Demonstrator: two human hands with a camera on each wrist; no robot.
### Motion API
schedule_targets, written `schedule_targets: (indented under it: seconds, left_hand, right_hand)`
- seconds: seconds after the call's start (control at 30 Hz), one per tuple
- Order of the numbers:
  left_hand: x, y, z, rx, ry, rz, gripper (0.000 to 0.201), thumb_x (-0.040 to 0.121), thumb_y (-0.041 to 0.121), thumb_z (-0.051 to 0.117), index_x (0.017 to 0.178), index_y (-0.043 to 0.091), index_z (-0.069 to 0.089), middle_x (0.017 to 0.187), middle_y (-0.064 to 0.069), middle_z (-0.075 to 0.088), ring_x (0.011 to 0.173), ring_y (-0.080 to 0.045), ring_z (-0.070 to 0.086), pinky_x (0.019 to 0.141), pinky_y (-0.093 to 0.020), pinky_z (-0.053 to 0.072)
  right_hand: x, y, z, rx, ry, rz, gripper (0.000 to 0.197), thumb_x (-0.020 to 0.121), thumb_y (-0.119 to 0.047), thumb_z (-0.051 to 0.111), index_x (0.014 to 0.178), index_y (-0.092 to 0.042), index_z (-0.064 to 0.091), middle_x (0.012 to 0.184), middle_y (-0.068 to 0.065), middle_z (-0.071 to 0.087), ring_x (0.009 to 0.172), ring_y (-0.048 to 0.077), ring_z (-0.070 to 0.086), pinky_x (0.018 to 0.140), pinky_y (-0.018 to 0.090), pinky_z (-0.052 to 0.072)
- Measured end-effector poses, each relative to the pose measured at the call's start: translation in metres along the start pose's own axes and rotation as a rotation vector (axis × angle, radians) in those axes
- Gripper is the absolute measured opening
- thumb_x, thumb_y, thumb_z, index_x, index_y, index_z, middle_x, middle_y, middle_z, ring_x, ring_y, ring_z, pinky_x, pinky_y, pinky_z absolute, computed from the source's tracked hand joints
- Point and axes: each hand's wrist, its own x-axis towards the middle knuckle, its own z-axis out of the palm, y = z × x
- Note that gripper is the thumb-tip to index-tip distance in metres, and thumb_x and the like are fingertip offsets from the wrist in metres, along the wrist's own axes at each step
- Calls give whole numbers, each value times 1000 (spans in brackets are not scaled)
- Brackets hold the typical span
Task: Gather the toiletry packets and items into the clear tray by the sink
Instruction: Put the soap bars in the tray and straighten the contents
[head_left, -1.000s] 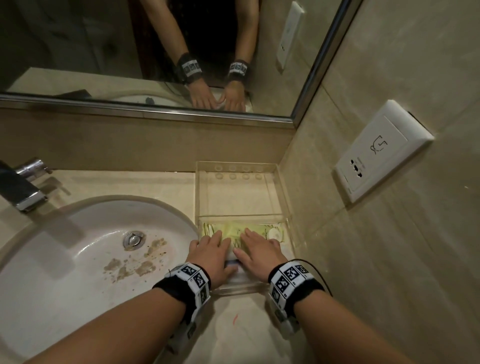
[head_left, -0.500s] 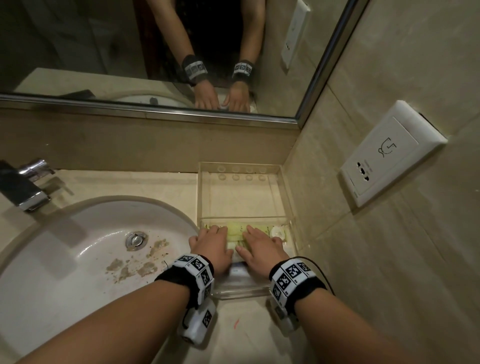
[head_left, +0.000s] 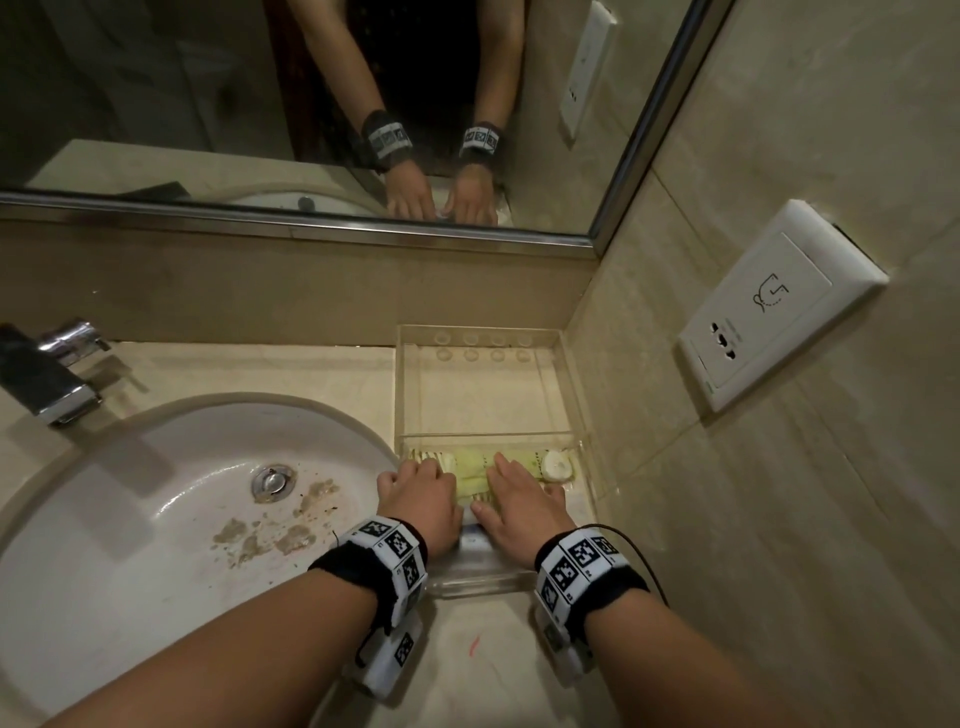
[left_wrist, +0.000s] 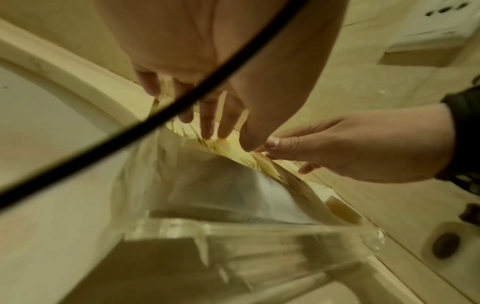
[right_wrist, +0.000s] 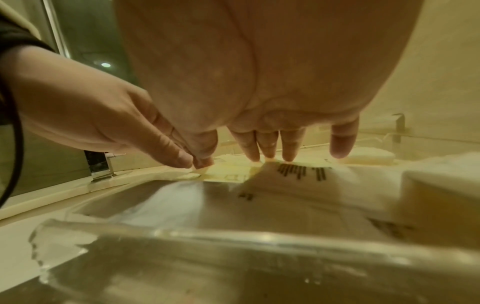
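The clear tray stands on the counter between the sink and the right wall, split by a divider into two compartments. Yellow-green packets and a white round item lie in the near compartment; a pale wrapper shows nearer me. My left hand and right hand rest side by side on the packets. In the left wrist view my left hand's fingers reach straight down onto a yellow packet. My right hand's fingers touch a barcoded packet. Neither hand grips anything.
The white sink, with brown stains near its drain, lies left of the tray, and a chrome faucet stands at its far left. A wall socket sits on the tiled right wall. A mirror spans the back.
My left hand has slid slightly left, so more of the yellow-green packet shows between the hands. Both hands still rest on the packets in the near compartment.
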Motion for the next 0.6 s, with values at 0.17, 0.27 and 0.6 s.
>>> schedule_targets:
  seconds: [0.17,0.27,0.6]
  left_hand:
    - [-16,-3,3,116,42,157,48,89,52,45,126,22,52,134,-3,46,124,-25,38,100,-43,28]
    - [-26,-3,13,149,-111,199,56,87,60,44,127,23,52,147,-7,36,132,-27,35,105,-47,27]
    - [-45,8,11,232,-101,221,60,92,41,46,145,19,29,161,-11,12,144,-31,18,115,-49,14]
  right_hand:
    - [-25,-1,4,57,194,-9,50,98,-46,35,142,-23,39,147,-2,41,137,18,33,109,43,24]
    - [-41,-7,19,21,137,-25,47,97,-48,34,138,-25,42,146,-4,42,138,17,32,111,45,22]
    - [-61,-12,22,-12,243,50,49,100,-41,31,145,-20,34,151,-1,36,141,16,27,116,39,17]
